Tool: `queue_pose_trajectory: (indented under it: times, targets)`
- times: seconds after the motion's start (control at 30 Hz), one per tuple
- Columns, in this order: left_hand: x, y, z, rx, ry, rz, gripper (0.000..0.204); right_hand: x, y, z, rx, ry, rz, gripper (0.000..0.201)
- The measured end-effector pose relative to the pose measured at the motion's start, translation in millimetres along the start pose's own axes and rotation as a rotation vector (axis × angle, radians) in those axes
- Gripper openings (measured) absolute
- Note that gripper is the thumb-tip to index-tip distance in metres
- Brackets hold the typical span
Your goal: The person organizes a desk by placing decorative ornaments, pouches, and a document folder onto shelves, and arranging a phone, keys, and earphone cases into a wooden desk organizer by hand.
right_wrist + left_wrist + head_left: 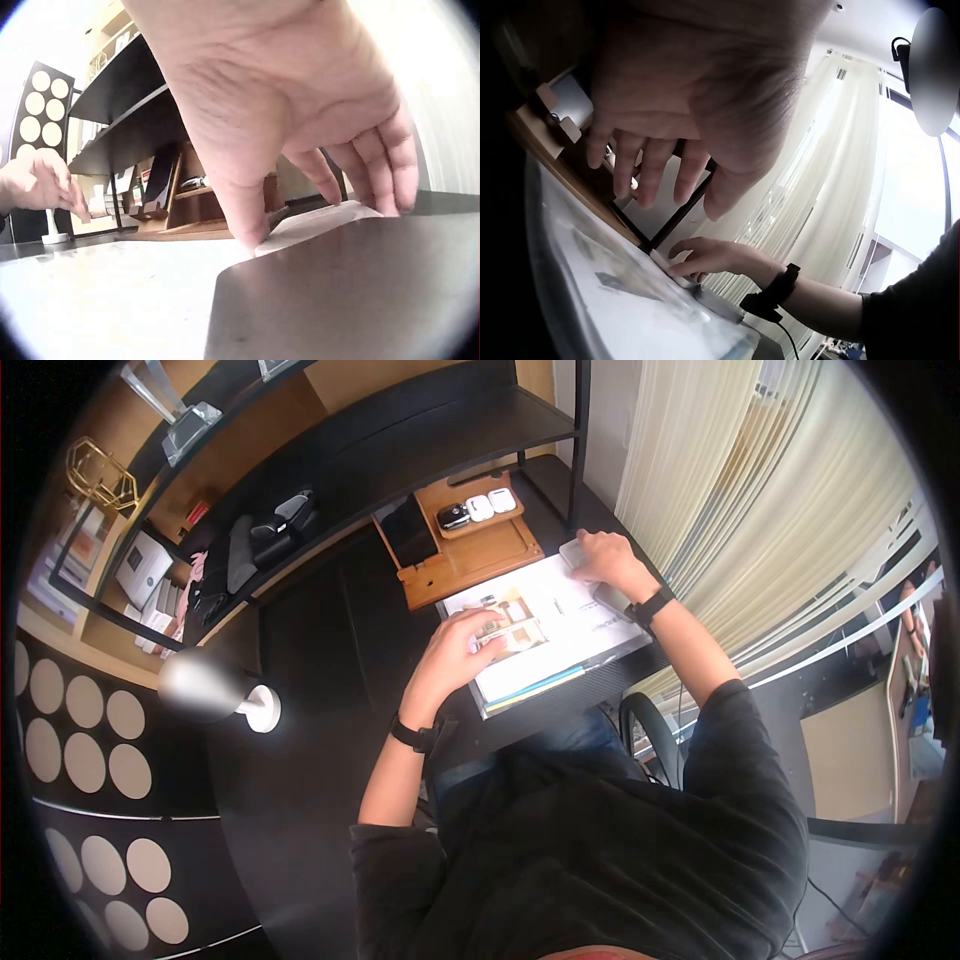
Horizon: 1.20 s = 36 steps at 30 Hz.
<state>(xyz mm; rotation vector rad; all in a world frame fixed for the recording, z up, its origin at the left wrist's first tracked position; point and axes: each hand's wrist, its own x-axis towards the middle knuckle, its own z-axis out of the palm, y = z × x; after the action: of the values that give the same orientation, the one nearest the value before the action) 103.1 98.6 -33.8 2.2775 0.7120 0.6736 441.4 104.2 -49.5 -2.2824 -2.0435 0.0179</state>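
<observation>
My left hand (455, 650) hovers over the left side of a stack of papers (565, 645), fingers spread and slightly bent, with nothing in them. A sheet with a printed colour picture (522, 628) lies partly under that hand. At the far right corner of the stack, my right hand (612, 565) reaches down. Its thumb and fingers grip opposite edges of a flat white object (319, 225), whose kind I cannot tell. Close below the right wrist, a flat grey piece with a rounded corner (345, 289) fills the foreground of the right wrist view.
Behind the papers stands a wooden desk organizer (465, 570) holding a dark tablet-like panel (408, 530) and small white cases (490, 505). A black shelf (450, 450) spans the back. Pale vertical blinds (700, 470) hang at the right, and a white lamp (262, 708) stands left.
</observation>
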Motion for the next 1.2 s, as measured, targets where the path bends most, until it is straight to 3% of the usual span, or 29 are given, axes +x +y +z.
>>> queue_pose_trajectory:
  times: [0.1, 0.17, 0.47, 0.87, 1.03, 1.17, 1.2]
  targets:
    - [-10, 6, -13, 0.041, 0.026, 0.005, 0.035, 5, -15, -6, 0.009, 0.047, 0.010, 0.057]
    - [-17, 5, -17, 0.049, 0.038, 0.002, 0.035, 5, -37, -13, 0.057, 0.171, -0.034, 0.057]
    - [-35, 2, -25, 0.017, 0.120, -0.021, 0.033, 50, -104, 17, 0.133, 0.187, -0.073, 0.041]
    - [-46, -4, -35, -0.035, 0.123, -0.012, 0.033, 78, -122, 42, 0.065, 0.315, 0.090, 0.041]
    - [-54, -1, -38, -0.036, 0.152, -0.002, 0.033, 70, -120, 33, 0.067, 0.253, 0.135, 0.047]
    - [-61, -7, -43, -0.051, 0.182, 0.004, 0.032, 28, -94, 5, 0.070, 0.247, 0.091, 0.054]
    - [-62, -5, -44, -0.057, 0.195, -0.009, 0.032, 17, -81, -2, 0.126, 0.137, 0.101, 0.059]
